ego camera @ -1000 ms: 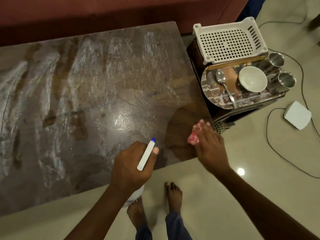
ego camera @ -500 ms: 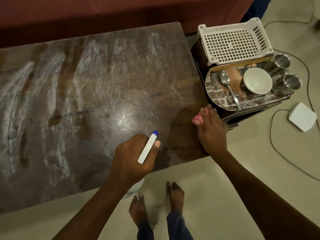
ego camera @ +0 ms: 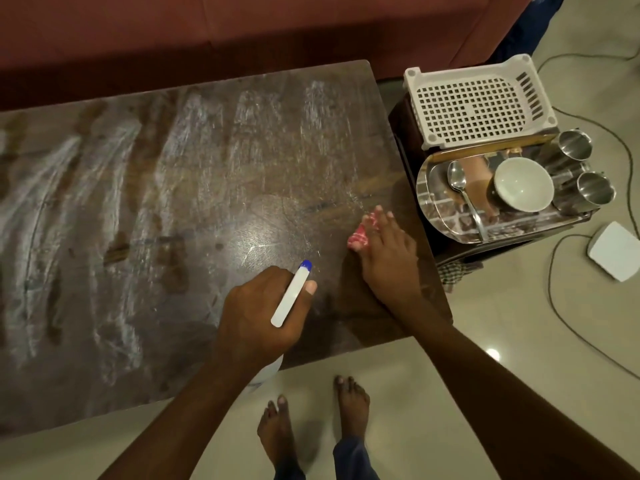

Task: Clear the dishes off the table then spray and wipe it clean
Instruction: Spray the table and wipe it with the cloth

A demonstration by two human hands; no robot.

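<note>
The dark wooden table is streaked with whitish wet smears over its left and middle parts. My left hand grips a white spray bottle with a blue nozzle, held over the table's near edge. My right hand presses flat on a red-and-white checked cloth near the table's right end. To the right, on a side stand, a steel tray holds a spoon, a white bowl and two steel cups.
A white perforated plastic basket sits behind the tray. A red sofa runs along the table's far side. Cables and a white box lie on the tiled floor at right. My bare feet stand at the near edge.
My right hand has slid the cloth away from the near right corner, up along the right end and a little leftward. My left hand with the bottle has stayed put.
</note>
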